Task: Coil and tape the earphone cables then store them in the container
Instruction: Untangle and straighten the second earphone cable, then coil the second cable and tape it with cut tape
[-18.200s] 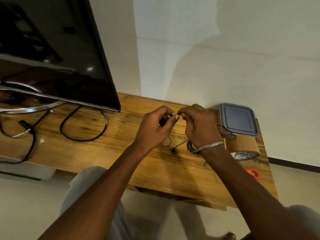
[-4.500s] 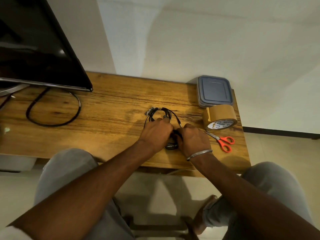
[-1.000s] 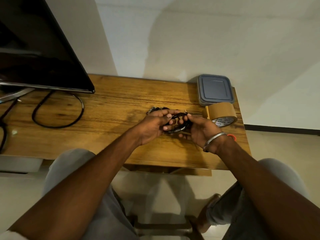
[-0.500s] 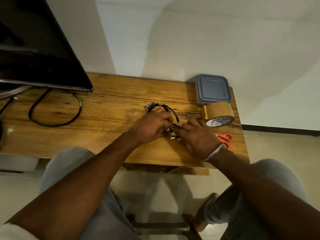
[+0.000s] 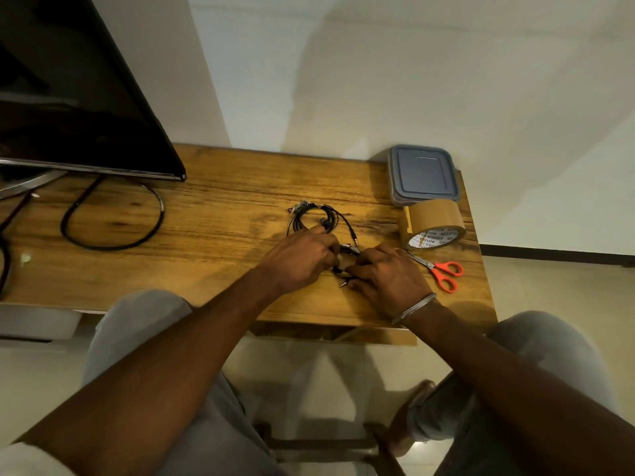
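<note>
Black earphone cables [image 5: 318,218] coiled on desk; grey container [image 5: 423,173] lidded.

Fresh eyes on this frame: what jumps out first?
Both hands, left hand and right hand, meet at the middle of the wooden table, pinching a black cable between them; a coiled earphone bundle lies just beyond. At the table's right end sit a brown tape roll, orange-handled scissors and a lidded grey container. A dark screen fills the upper left.

head cam | looks forward-down | close above wooden table [image 5: 220,214] | single view
</note>
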